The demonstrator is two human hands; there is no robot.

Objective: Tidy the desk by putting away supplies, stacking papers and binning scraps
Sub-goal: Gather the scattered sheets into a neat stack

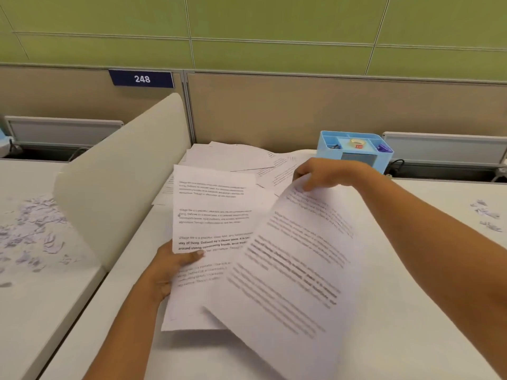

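Note:
My left hand (pixel 170 270) grips a small stack of printed sheets (pixel 211 215) by its left edge, thumb on top, above the white desk (pixel 406 325). My right hand (pixel 321 174) pinches the top corner of another printed sheet (pixel 290 272), which hangs blurred over the right part of that stack. More loose printed papers (pixel 230 157) lie spread at the back of the desk by the partition. A light blue desk organiser (pixel 356 152) stands at the back right and holds a tape roll (pixel 358 144) and small clips.
A cream divider panel (pixel 120 171) separates this desk from the left desk, where many paper scraps (pixel 30 231) are scattered. A few scraps (pixel 485 212) lie at the right edge. A beige partition with a blue "248" sign (pixel 141 78) closes the back.

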